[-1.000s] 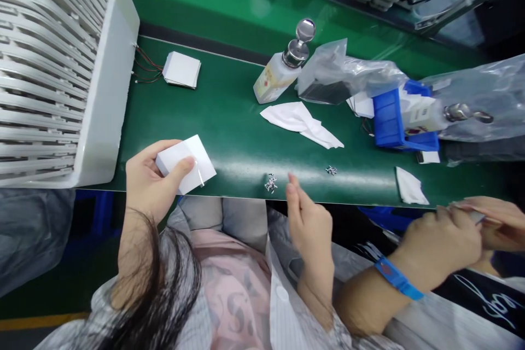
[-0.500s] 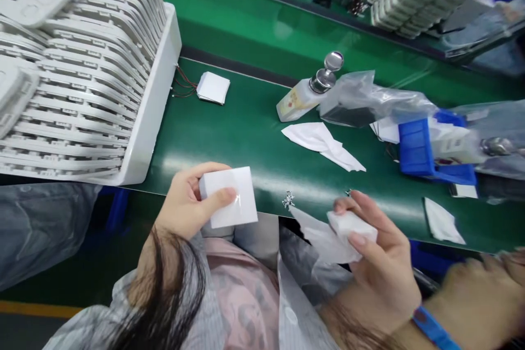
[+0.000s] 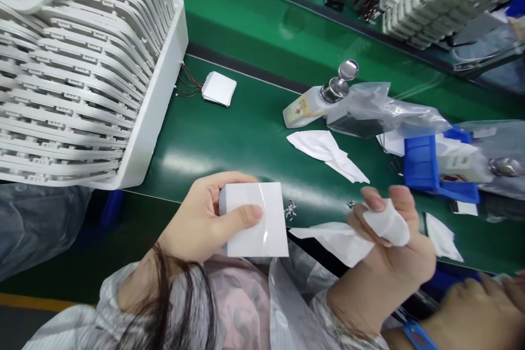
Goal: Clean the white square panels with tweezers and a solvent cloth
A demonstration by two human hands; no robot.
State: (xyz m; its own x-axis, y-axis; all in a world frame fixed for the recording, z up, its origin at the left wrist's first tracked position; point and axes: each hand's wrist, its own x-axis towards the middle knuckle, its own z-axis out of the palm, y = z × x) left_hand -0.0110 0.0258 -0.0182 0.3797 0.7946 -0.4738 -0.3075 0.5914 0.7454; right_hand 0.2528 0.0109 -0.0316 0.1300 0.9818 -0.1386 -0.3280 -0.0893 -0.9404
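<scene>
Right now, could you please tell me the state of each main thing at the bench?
White square block: gripped in the left hand, thumb on its face
Held cloth: crumpled in the right hand, one end hanging loose
Bench cloth: lying spread, unevenly folded
Metal-topped bottle: standing
Small metal parts: loose pile
White crate: packed with white plastic parts

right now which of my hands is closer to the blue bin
Right: your right hand is on the near side of the blue bin; your left hand is much farther away, to its left.
</scene>
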